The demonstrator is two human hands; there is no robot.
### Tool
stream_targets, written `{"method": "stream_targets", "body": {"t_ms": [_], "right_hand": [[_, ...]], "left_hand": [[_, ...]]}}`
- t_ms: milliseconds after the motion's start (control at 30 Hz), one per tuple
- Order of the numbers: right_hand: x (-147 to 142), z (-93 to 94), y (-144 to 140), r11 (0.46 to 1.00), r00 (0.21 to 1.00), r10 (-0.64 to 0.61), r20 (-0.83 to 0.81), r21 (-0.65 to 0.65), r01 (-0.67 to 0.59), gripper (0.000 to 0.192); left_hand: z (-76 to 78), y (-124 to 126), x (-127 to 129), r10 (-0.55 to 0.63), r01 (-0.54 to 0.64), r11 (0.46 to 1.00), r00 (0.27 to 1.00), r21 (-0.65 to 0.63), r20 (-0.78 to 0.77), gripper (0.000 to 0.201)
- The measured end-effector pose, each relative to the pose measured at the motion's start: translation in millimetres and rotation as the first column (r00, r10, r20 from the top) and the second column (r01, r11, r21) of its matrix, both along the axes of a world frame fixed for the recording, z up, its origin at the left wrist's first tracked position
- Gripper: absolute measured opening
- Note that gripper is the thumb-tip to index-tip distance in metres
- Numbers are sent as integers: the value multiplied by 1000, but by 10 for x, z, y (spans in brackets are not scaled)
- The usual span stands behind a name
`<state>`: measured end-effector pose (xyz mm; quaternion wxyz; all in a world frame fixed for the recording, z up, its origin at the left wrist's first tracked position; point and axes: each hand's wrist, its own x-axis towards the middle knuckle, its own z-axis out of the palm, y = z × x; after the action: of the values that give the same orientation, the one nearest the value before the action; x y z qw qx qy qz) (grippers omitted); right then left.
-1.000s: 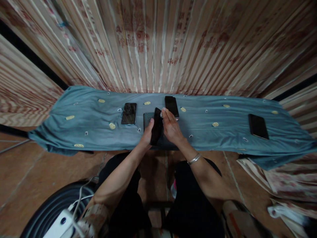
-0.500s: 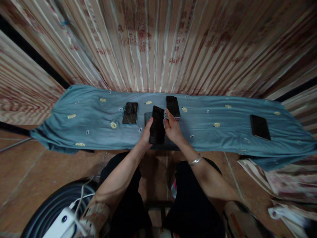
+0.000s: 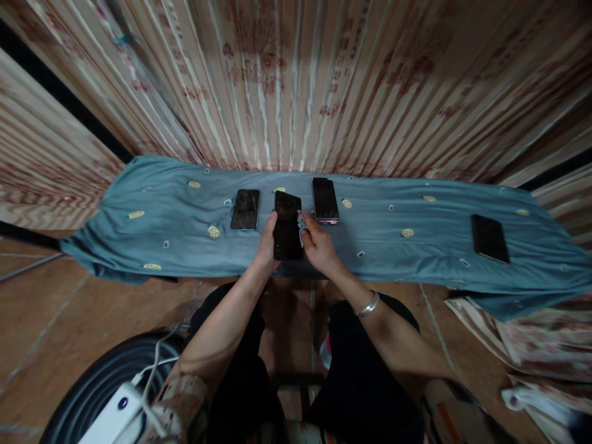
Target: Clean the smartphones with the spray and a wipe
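Observation:
My left hand [image 3: 267, 242] grips the left edge of a black phone [image 3: 287, 225], held screen-up just above the blue-grey cloth [image 3: 161, 234] on the table. My right hand [image 3: 317, 243] holds the phone's right edge and pinches a small pale item [image 3: 300, 221] against it; what that item is I cannot tell. A second dark phone [image 3: 245, 209] lies flat to the left. A third phone [image 3: 325, 200] lies to the right, close behind my right hand.
Another black phone [image 3: 489, 238] lies far right on the cloth. A striped patterned curtain [image 3: 296, 86] hangs behind the table. Near my knees sit a black tyre-like ring [image 3: 87, 388] and a white power strip [image 3: 113, 419] with a cable. Crumpled fabric [image 3: 531, 345] lies at the right.
The held phone has turned from nearly edge-on to lying flat, screen up, and shifted slightly left and farther back. It now covers the dark item that showed beneath it earlier.

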<state>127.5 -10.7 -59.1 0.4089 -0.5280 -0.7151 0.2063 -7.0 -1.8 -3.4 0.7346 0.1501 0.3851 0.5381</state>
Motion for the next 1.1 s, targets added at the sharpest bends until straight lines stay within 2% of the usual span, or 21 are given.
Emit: {"method": "stream_targets", "body": {"t_ms": [167, 467, 633, 867, 1100], "right_hand": [[-94, 43, -125, 999, 998, 51, 26, -1, -51, 57], [-151, 145, -286, 990, 987, 138, 77, -40, -136, 56], [-134, 136, -331, 986, 966, 166, 196, -6, -168, 52], [-160, 244, -366, 983, 925, 55, 375, 144, -117, 44], [-302, 290, -447, 961, 913, 143, 381, 166, -219, 47]], "left_hand": [[-31, 82, -99, 12, -14, 998, 1000, 69, 24, 44], [-48, 187, -196, 40, -43, 996, 999, 72, 30, 53], [-71, 219, -253, 41, -43, 998, 999, 43, 34, 56], [-121, 229, -210, 42, -43, 999, 999, 26, 33, 56], [-46, 122, -105, 15, -14, 1000, 998, -20, 53, 64]]}}
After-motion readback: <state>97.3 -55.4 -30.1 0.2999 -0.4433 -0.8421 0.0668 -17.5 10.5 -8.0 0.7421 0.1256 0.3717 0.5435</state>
